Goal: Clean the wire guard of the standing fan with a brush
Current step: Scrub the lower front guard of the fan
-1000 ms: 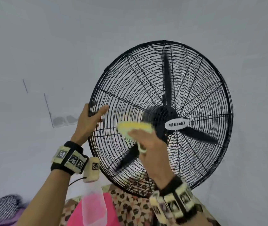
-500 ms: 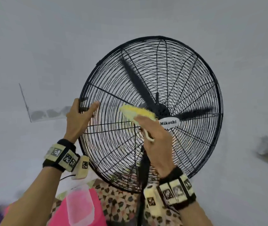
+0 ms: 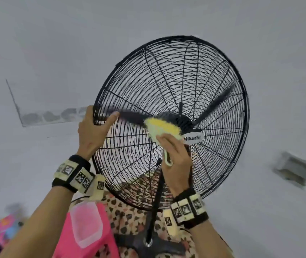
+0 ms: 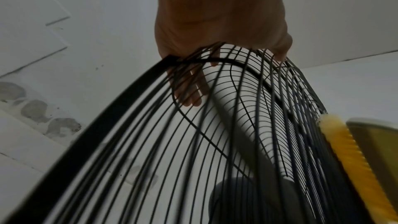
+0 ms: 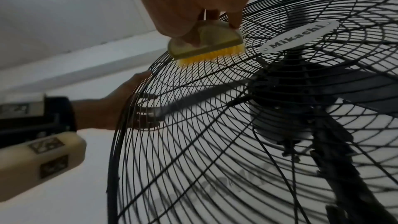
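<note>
Left hand: clasps wire guard rim, left of badge.
Right hand: grips brush beside badge.
Progress: mid-scrub; remaining wires unjudgeable.

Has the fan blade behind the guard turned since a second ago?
Yes. Against the Mikachi badge, one blade now points left toward the left hand; earlier a blade stood straight up above it.

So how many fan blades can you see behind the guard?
3: one blade points left toward the left hand, one blade up-right, one blade straight down.
</note>
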`<state>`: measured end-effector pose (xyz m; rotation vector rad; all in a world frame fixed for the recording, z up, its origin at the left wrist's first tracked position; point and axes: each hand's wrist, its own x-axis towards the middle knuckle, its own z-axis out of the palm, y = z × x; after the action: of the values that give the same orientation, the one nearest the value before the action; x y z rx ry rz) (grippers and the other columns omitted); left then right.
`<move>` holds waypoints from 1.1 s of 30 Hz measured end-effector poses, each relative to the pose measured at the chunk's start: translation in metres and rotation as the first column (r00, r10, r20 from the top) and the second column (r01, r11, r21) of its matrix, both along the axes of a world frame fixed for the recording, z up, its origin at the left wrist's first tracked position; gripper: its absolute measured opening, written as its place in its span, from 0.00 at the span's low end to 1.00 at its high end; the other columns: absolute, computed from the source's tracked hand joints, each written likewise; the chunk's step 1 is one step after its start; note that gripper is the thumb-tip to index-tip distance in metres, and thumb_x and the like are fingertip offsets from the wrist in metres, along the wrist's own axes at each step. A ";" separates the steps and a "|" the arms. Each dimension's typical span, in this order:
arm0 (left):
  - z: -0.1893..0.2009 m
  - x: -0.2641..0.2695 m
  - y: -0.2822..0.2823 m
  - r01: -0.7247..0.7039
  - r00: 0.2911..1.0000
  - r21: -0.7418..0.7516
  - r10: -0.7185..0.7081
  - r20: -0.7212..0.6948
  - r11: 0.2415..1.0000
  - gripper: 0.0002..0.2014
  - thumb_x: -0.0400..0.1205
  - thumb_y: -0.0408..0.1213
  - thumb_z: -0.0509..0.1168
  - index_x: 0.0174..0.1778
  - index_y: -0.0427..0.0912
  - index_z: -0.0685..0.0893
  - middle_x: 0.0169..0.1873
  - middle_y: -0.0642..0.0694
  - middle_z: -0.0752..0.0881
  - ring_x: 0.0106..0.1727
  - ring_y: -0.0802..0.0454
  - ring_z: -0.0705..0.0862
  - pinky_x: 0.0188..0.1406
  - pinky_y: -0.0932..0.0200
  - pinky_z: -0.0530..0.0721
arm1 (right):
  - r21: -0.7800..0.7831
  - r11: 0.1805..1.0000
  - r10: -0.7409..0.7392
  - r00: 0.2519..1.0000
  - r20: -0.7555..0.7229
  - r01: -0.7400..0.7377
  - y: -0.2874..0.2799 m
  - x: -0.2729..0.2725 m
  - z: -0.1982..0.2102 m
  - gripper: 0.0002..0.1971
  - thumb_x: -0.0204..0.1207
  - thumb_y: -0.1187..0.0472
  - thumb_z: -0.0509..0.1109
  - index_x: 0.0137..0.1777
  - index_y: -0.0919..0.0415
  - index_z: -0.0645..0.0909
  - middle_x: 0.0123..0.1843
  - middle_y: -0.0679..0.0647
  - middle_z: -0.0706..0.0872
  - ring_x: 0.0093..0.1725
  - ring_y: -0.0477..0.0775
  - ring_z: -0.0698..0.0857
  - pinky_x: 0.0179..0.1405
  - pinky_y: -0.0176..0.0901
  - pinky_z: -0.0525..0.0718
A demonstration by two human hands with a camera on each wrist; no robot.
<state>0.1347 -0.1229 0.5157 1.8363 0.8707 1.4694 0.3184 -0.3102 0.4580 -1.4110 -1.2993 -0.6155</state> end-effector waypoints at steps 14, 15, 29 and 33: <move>0.004 -0.010 0.033 0.119 0.986 -0.077 -0.127 -0.110 0.990 0.48 0.76 0.77 0.68 0.83 0.49 0.67 0.67 0.46 0.87 0.65 0.43 0.87 0.70 0.37 0.84 | -0.104 0.984 -0.144 0.989 0.014 0.145 -0.001 -0.015 -0.010 0.34 0.71 0.77 0.78 0.74 0.49 0.83 0.72 0.44 0.85 0.71 0.50 0.83 0.79 0.47 0.75; 0.005 -0.010 0.034 0.123 0.985 -0.089 -0.133 -0.113 0.988 0.48 0.75 0.79 0.67 0.83 0.50 0.67 0.70 0.44 0.86 0.68 0.41 0.86 0.72 0.34 0.83 | -0.100 0.986 -0.135 0.991 0.014 0.136 -0.006 -0.016 -0.013 0.32 0.72 0.76 0.77 0.73 0.48 0.82 0.72 0.44 0.86 0.73 0.49 0.84 0.77 0.53 0.79; 0.007 -0.020 0.027 0.205 0.975 -0.132 -0.215 -0.062 0.970 0.33 0.79 0.68 0.71 0.70 0.50 0.74 0.56 0.53 0.89 0.55 0.54 0.88 0.62 0.43 0.86 | -0.104 0.982 -0.175 0.960 -0.220 0.155 -0.020 -0.052 -0.018 0.22 0.79 0.65 0.73 0.70 0.45 0.84 0.71 0.38 0.83 0.73 0.32 0.78 0.81 0.33 0.70; 0.005 -0.025 0.024 0.235 0.967 -0.114 -0.244 -0.068 0.965 0.31 0.81 0.64 0.72 0.70 0.47 0.73 0.53 0.55 0.87 0.52 0.63 0.86 0.53 0.57 0.83 | 0.008 0.969 -0.240 0.950 -0.199 0.247 -0.017 -0.038 0.007 0.23 0.78 0.70 0.74 0.71 0.51 0.84 0.71 0.49 0.86 0.72 0.45 0.82 0.80 0.40 0.75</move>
<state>0.1099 -0.0986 0.5204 1.8608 0.7199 1.1853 0.2804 -0.3275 0.4648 -1.5768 -0.9630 -0.6397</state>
